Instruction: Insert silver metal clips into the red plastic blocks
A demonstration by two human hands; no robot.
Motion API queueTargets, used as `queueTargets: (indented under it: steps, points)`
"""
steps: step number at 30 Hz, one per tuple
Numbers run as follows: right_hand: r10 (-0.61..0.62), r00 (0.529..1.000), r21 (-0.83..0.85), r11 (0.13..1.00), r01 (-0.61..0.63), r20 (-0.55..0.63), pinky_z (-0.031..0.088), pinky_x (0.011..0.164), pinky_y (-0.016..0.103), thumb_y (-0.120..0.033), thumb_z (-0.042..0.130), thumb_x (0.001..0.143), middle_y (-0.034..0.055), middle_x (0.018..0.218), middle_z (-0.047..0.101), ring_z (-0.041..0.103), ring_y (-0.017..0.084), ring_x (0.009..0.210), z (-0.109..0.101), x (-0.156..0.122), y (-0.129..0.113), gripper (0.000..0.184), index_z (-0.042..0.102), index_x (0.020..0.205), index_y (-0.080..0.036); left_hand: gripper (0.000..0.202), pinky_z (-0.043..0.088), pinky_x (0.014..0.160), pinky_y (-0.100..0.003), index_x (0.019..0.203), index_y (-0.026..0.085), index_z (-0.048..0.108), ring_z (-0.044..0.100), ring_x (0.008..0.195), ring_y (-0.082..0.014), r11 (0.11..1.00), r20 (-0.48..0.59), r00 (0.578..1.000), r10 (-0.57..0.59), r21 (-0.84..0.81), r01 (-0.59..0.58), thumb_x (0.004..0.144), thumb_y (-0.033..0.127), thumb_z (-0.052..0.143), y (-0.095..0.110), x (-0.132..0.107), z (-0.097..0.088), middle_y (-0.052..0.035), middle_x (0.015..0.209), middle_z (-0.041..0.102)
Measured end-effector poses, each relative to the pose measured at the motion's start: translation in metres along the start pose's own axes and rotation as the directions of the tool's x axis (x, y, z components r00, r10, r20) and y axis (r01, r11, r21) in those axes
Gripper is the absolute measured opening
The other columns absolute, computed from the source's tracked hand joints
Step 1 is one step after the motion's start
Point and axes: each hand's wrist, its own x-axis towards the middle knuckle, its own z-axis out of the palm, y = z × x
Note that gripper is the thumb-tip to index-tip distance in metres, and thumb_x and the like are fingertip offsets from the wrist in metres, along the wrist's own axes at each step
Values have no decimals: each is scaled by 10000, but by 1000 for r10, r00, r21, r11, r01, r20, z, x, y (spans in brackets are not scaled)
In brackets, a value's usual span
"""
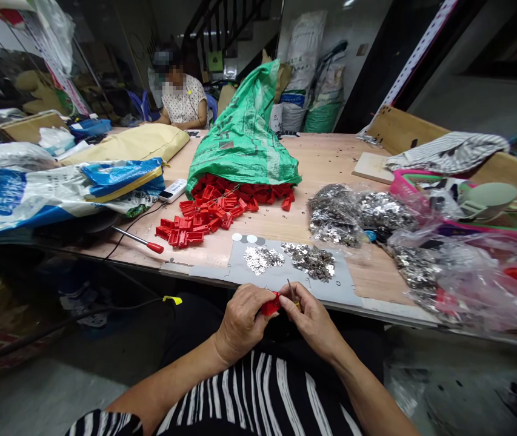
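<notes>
My left hand (243, 316) is closed around a small red plastic housing (271, 304), held just off the table's front edge above my lap. My right hand (311, 319) meets it from the other side, its thumb and fingertips at the housing's right end. A thin dark pointed tool (291, 288) with a bit of yellow near the palm sticks up from between the right fingers; its exact kind cannot be made out. Beyond the hands, two heaps of small metal pieces, one brighter (262, 259) and one darker (309, 260), lie on a grey mat (280, 289).
A green woven sack (244, 148) spills red plastic housings (194, 224) onto the table. Bags of metal pieces (335, 215) and a pink basket (490, 227) stand right. A red-tipped rod (153, 247) and blue-white sack (58, 194) lie left. Another person (185, 100) sits across the table.
</notes>
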Motion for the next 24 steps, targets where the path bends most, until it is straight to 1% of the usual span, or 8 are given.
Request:
queueTargets:
  steps: [3,5,9,11,16,21,24]
  points:
    - [41,999,-78,996,-40,11,392,603,245,-459,538,836,-25,713,521,460,125,644,2,1,-2,260,489,781,-209,219,511,789,-358,1040,181,586,615,840,-182,999,6,1000,22,36,-23,833,111,599,1,0,0,-63,899,676]
    - [76,997,-127,989,-74,7,375,577,238,-424,541,815,-36,672,502,437,120,617,4,3,-1,242,470,727,-210,239,518,810,-365,1045,178,590,607,850,-179,997,10,999,52,60,-53,829,77,574,1,0,1,-64,899,667]
    - [89,996,-161,983,-87,6,358,550,225,-345,498,794,-35,640,505,429,122,609,9,5,3,173,464,689,-211,296,486,958,-424,1077,162,591,603,879,-169,988,40,993,108,109,-112,819,31,528,-1,-4,4,-63,914,654]
    - [89,996,-167,982,-87,3,350,538,222,-326,490,781,-31,638,516,434,124,607,11,5,4,150,464,687,-212,313,470,995,-433,1085,157,589,604,888,-165,985,63,991,117,118,-123,818,15,509,-1,-6,5,-63,925,651]
    - [107,994,-177,979,-102,19,339,532,226,-290,493,740,-32,628,513,442,131,607,15,6,6,102,454,685,-213,291,539,887,-350,1075,155,591,588,918,-176,988,74,990,121,90,-127,835,20,496,-2,-8,6,-72,939,647]
    - [93,996,-191,977,-93,-8,338,529,232,-298,512,749,-39,608,491,422,127,587,17,6,8,126,459,674,-212,297,551,811,-327,1076,165,600,586,902,-180,991,96,990,103,80,-110,842,26,480,-1,-8,7,-78,938,642]
    - [74,997,-135,988,-73,5,355,528,233,-316,502,786,-35,619,504,433,123,582,15,6,8,149,478,685,-209,308,547,791,-320,1079,175,604,582,882,-174,995,73,995,70,60,-74,837,25,483,-1,-7,7,-77,936,634]
